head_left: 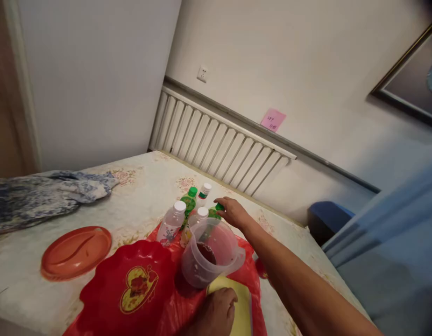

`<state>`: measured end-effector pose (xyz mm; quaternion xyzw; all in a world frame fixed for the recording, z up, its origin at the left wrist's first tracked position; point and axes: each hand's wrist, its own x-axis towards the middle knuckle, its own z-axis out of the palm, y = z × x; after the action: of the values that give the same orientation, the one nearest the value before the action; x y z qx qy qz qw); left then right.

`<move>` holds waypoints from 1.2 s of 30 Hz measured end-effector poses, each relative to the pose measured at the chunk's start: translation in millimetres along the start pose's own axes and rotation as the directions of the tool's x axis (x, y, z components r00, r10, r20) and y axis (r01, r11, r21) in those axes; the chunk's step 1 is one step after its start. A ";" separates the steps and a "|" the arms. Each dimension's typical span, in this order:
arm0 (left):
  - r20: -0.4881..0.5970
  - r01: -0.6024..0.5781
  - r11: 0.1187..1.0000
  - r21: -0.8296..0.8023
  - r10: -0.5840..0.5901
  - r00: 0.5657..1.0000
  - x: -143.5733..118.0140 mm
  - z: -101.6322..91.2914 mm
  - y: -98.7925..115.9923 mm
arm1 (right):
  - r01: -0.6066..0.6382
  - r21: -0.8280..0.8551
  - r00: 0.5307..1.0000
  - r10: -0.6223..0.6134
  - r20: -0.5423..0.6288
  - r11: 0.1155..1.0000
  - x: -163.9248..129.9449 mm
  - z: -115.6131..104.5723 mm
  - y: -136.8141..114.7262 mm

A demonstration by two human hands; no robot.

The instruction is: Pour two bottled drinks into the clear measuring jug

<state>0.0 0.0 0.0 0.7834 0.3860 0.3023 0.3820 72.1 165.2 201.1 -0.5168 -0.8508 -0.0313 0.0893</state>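
Note:
My right hand (234, 212) reaches across the table and closes its fingers on the green cap of a green bottle (216, 212) at the right of a bottle cluster. The cluster also has a clear bottle with a white cap (171, 224), a second white-capped bottle (198, 220), a green bottle with a green cap (189, 202) and a small white-capped bottle (203, 193). My left hand (216, 311) rests flat on a yellow pad (241, 310) near the front edge. A clear plastic pitcher (210, 254) with dark liquid at its bottom stands between my hands.
A red scalloped tray (128, 284) with a yellow heart lies on a red plastic sheet (252, 275). An orange oval lid (75, 252) lies at the left, a blue patterned cloth (40, 196) behind it. A radiator (216, 144) lines the wall; a blue bin (328, 219) stands right.

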 end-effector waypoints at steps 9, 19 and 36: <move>0.008 -0.022 1.000 0.006 0.022 1.000 -2.7 -2.1 2.7 | -0.080 -0.050 0.993 0.075 -0.092 0.996 -39.5 -30.7 21.2; -0.022 -0.007 0.974 -0.228 0.002 1.000 -4.3 -2.0 9.6 | -0.210 -0.087 0.973 0.199 -0.121 0.974 -154.3 -99.4 60.3; 0.261 0.054 0.668 -0.742 0.214 0.941 -14.7 -20.6 25.7 | -0.192 0.253 0.957 0.123 0.264 0.948 -234.4 -92.6 -41.1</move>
<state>-13.8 -15.3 29.6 0.6164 0.1262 0.3150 0.7106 152.3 -72.2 250.5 -0.5658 -0.8071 0.1589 0.0570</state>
